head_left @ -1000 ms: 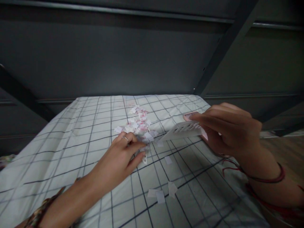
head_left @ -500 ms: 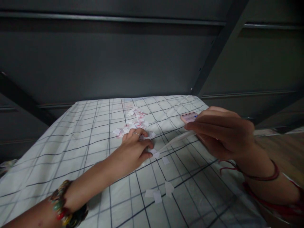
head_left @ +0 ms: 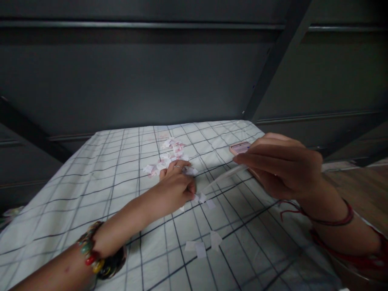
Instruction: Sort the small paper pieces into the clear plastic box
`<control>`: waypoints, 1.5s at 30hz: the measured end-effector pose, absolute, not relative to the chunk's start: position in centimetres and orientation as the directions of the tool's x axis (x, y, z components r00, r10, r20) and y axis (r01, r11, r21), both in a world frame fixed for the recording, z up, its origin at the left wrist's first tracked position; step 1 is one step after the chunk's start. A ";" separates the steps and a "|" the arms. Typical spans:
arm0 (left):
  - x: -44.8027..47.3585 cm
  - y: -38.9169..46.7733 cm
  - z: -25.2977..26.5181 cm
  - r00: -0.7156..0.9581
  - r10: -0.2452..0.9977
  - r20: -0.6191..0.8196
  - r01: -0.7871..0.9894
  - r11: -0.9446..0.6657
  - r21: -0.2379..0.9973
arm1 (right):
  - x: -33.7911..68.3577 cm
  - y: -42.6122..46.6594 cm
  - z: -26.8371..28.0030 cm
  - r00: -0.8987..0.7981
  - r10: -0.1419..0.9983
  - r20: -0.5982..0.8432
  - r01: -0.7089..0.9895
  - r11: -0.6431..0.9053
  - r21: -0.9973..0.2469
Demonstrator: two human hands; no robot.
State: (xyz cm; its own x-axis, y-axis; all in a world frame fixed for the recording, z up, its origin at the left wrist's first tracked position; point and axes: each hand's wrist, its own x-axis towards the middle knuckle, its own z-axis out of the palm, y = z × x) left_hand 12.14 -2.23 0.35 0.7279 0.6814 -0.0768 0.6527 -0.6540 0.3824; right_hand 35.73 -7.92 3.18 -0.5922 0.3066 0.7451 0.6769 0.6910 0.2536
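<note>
Friend: What have you got hold of?

Me: My right grip point(head_left: 283, 165) is pinched on a thin pale strip point(head_left: 226, 176), seen nearly edge-on, which slants from those fingertips down toward my left. My left grip point(head_left: 172, 189) is curled low over the checked cloth point(head_left: 118, 178), its fingertips right at some small paper scraps point(head_left: 201, 197). Whether it has one pinched I can't tell; the fingers hide that.

Friend: And the other paper?

Me: A loose heap point(head_left: 177, 149) spreads just beyond my left grip, partly behind the knuckles. One lone scrap point(head_left: 210, 204) lies just right of those fingertips. A small cluster point(head_left: 201, 249) lies nearer my body, well apart from both grips. The phone point(head_left: 239, 148) is just past my right grip, partly covered by it.

Friend: How do you handle bits like that well?

Me: Paper this light probably slips about, so I'd press a fingertip on one edge and slide it rather than claw from above. The strip's low end is best held steady, close to my left fingertips, so both grips work one small patch. I'd lift the left knuckles a little too: brushing the heap could scatter it.
</note>
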 end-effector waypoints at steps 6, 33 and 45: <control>12.1 -2.2 1.0 0.750 0.658 -0.073 0.627 -0.670 0.398 | 35.2 -8.5 3.5 -0.497 0.387 0.776 0.739 0.658 0.145; 11.8 -2.7 2.9 0.608 0.789 -0.088 0.779 -0.570 0.262 | 35.5 -8.7 3.9 -0.497 0.458 0.737 0.760 0.640 0.115; 7.1 -0.2 2.0 0.686 0.675 0.273 0.591 -0.735 0.332 | 35.8 -8.7 4.2 -0.571 0.410 0.711 0.707 0.686 0.172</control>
State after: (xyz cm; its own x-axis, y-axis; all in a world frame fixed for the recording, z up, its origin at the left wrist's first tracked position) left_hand 7.09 -0.22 1.99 0.6856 0.6747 0.2734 0.5911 -0.7351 0.3320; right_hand 35.83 -8.68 4.18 -0.5711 0.4102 0.7110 0.7070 0.6860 0.1721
